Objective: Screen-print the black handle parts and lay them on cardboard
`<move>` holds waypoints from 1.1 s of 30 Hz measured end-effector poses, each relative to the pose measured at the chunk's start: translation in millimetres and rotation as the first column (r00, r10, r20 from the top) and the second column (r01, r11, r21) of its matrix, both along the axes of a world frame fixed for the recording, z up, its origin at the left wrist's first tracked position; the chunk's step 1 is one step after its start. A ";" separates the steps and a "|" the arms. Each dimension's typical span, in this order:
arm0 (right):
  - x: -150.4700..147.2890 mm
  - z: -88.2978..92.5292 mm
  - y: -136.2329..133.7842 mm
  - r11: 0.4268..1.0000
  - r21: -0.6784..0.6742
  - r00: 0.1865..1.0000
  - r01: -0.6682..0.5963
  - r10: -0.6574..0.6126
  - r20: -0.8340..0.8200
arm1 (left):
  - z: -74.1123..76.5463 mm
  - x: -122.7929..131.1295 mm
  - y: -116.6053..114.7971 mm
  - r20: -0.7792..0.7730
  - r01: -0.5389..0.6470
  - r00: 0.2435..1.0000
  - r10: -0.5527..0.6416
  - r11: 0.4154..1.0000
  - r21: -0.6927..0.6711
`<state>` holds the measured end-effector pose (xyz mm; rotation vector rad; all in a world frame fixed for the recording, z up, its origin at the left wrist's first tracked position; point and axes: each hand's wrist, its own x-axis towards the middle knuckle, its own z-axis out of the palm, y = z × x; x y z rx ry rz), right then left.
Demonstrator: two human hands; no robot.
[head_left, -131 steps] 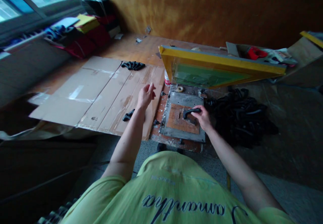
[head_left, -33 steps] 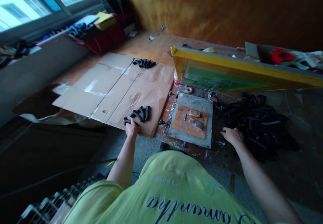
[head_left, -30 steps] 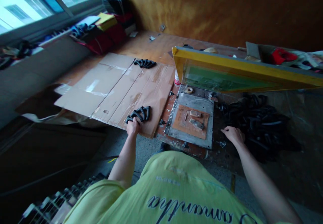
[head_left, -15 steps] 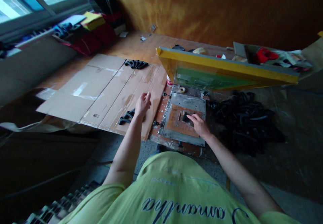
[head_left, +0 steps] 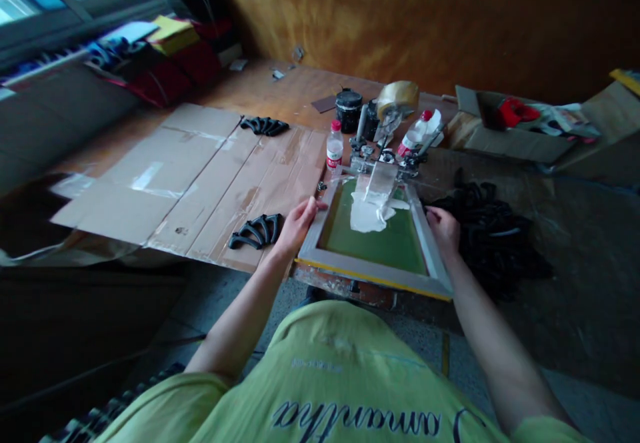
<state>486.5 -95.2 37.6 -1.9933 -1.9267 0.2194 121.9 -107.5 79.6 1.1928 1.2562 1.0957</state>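
Note:
A screen printing frame (head_left: 436, 271) lies lowered over the print base, its green mesh (head_left: 350, 243) facing up. White ink (head_left: 369, 215) is spread on the far half of the mesh, and a pale, flat scraper-like piece (head_left: 383, 182) rests there. My left hand (head_left: 300, 222) is closed at the frame's left side, fingertips on its edge. On the opposite side, my right hand (head_left: 445, 230) has its fingers curled against the right edge. The base plate and the small black piece handled earlier are hidden under the frame.
Black curved parts (head_left: 256, 231) lie in a row on a cardboard sheet (head_left: 200, 163), with another group (head_left: 264, 126) farther back. A heap of black parts (head_left: 500, 236) is at right. Behind the frame are bottles (head_left: 335, 146), a black jar (head_left: 349, 108), metal clamps and a carton (head_left: 515, 140).
The raised frame has swung down flat over the base. My right hand has let go of the small black piece and moved right; my left hand has moved to the frame's left edge.

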 end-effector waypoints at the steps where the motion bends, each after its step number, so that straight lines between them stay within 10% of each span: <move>1: 0.7 6.3 7.1 0.999 0.042 0.999 0.027 -0.026 -0.024 | -15.7 -1.9 -8.6 -0.008 0.014 1.000 -0.015 0.998 -0.066; 5: -42.6 24.2 34.4 0.963 0.243 0.992 -0.112 0.123 -0.030 | -68.1 -1.1 -22.3 -0.099 0.004 0.995 -0.025 0.979 -0.206; 8: -87.3 21.3 39.8 0.944 0.129 0.949 -0.304 0.288 0.128 | -89.5 0.3 -17.5 -0.189 -0.033 0.982 -0.009 0.975 -0.219; 13: -111.9 1.8 -1.8 0.888 -0.066 0.862 -0.454 0.457 0.217 | -102.6 -1.6 -12.1 -0.229 -0.044 0.973 -0.013 0.969 -0.242; 19: -97.1 17.2 -28.2 0.686 -0.149 0.666 -0.712 0.727 0.170 | -111.6 -2.9 -13.4 -0.239 -0.041 0.971 -0.011 0.977 -0.210; 24: -104.7 14.0 -22.0 0.826 -0.045 0.797 -0.562 0.556 0.237 | -113.3 -1.2 -13.9 -0.220 -0.059 0.975 0.011 0.976 -0.211; 29: -108.9 1.3 -36.6 0.793 -0.047 0.779 -0.607 0.606 0.162 | -113.9 -0.4 -14.2 -0.201 -0.049 0.980 0.001 0.971 -0.236; 33: -111.9 18.9 -3.5 0.924 -0.008 0.922 -0.383 0.383 0.062 | -105.7 -1.5 -14.8 -0.162 -0.024 0.987 -0.018 0.968 -0.251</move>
